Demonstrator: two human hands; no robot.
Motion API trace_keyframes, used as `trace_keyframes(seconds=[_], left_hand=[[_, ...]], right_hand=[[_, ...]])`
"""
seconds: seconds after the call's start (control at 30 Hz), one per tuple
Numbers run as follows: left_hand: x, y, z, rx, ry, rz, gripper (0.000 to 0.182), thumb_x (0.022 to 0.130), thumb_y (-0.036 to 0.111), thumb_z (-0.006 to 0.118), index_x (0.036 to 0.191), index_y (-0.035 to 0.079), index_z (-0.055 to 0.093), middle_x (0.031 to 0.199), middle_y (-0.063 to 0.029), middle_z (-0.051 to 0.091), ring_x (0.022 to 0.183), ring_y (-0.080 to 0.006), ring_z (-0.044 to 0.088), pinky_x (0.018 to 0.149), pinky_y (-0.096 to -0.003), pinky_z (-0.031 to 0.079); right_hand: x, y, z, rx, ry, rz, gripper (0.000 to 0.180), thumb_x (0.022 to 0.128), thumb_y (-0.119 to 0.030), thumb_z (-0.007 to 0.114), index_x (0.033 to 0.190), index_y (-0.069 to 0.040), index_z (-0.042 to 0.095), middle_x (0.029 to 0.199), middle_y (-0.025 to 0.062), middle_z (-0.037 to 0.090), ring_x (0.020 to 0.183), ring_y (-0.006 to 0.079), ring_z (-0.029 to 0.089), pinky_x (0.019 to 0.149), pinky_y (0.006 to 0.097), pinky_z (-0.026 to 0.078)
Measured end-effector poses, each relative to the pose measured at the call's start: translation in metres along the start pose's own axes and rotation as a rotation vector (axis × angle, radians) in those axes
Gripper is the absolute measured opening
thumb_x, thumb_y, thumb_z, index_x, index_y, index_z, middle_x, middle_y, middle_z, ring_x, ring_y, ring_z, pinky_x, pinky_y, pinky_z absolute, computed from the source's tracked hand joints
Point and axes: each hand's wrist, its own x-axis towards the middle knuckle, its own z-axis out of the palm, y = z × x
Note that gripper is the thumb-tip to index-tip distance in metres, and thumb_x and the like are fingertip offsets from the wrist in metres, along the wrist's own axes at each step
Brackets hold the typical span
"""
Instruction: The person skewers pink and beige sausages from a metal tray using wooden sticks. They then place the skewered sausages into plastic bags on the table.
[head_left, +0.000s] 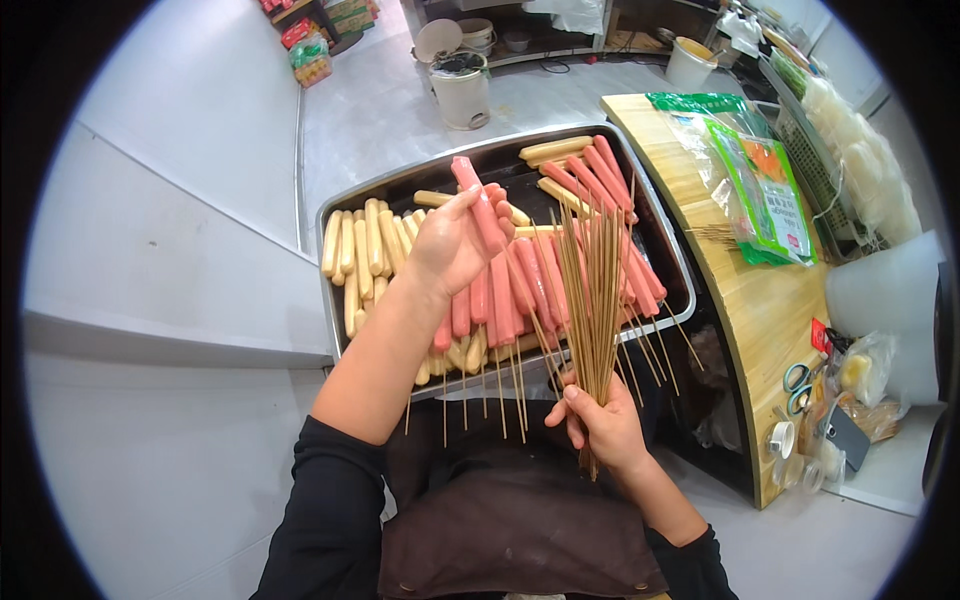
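A pink sausage (478, 204) lies across the fingers of my left hand (457, 236), held under the thumb above the metal tray (328, 259). My right hand (600, 420) grips a thick bundle of thin wooden skewers (592, 300) near its lower end; the other ends fan upward over the tray's right part. Under the bundle, pink sausages (501, 300) lie side by side, and several skewers (522, 405) stick out past the tray's near edge. Pale yellow sausages (367, 244) are piled at the tray's left. More pink and yellow sausages (555, 150) rest in the far right corner.
To the right stands a wooden table (720, 300) with a green-edged plastic package (769, 195), loose skewers (712, 236), scissors (797, 388) and a roll of tape (781, 439). A white bucket (460, 97) stands on the floor beyond the tray. A wall (172, 225) runs along the left.
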Motion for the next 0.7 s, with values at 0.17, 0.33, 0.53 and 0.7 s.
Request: trace_keyframes(seconds=[0.17, 0.33, 0.53, 0.7], left_hand=[[-0.019, -0.002, -0.006, 0.002, 0.030, 0.117, 0.017, 0.106, 0.018, 0.049, 0.114, 0.003, 0.052, 0.093, -0.0042, 0.058, 0.085, -0.0161, 0.058, 0.082, -0.0318, 0.052], [-0.030, -0.001, -0.003, 0.005, 0.059, 0.182, 0.017, 0.107, 0.018, 0.048, 0.113, 0.002, 0.052, 0.091, -0.0041, 0.058, 0.081, -0.0155, 0.057, 0.079, -0.0304, 0.051], [-0.039, 0.002, 0.000, 0.029, 0.085, 0.219, 0.016, 0.106, 0.017, 0.050, 0.109, 0.002, 0.053, 0.090, -0.0047, 0.056, 0.080, -0.0152, 0.056, 0.078, -0.0309, 0.051], [-0.046, -0.005, 0.010, 0.177, 0.112, 0.298, 0.017, 0.107, 0.019, 0.050, 0.108, 0.002, 0.054, 0.090, -0.0040, 0.055, 0.080, -0.0150, 0.055, 0.077, -0.0309, 0.049]], right_hand=[[-0.012, 0.006, 0.013, -0.096, 0.035, -0.015, 0.021, 0.102, -0.012, 0.057, 0.119, 0.000, 0.053, 0.077, 0.0099, 0.068, 0.046, 0.0062, 0.050, 0.044, 0.0197, 0.041], [-0.018, 0.005, 0.020, -0.159, 0.059, 0.004, 0.019, 0.101, -0.010, 0.058, 0.117, -0.001, 0.056, 0.071, 0.0069, 0.066, 0.045, 0.0058, 0.049, 0.043, 0.0200, 0.039], [-0.020, 0.003, 0.026, -0.173, 0.070, 0.024, 0.018, 0.100, -0.010, 0.058, 0.117, -0.002, 0.056, 0.068, 0.0054, 0.065, 0.045, 0.0057, 0.049, 0.042, 0.0202, 0.038], [-0.018, 0.004, 0.026, -0.166, 0.075, 0.011, 0.019, 0.100, -0.010, 0.059, 0.117, -0.002, 0.056, 0.068, 0.0043, 0.064, 0.045, 0.0055, 0.049, 0.042, 0.0204, 0.038]])
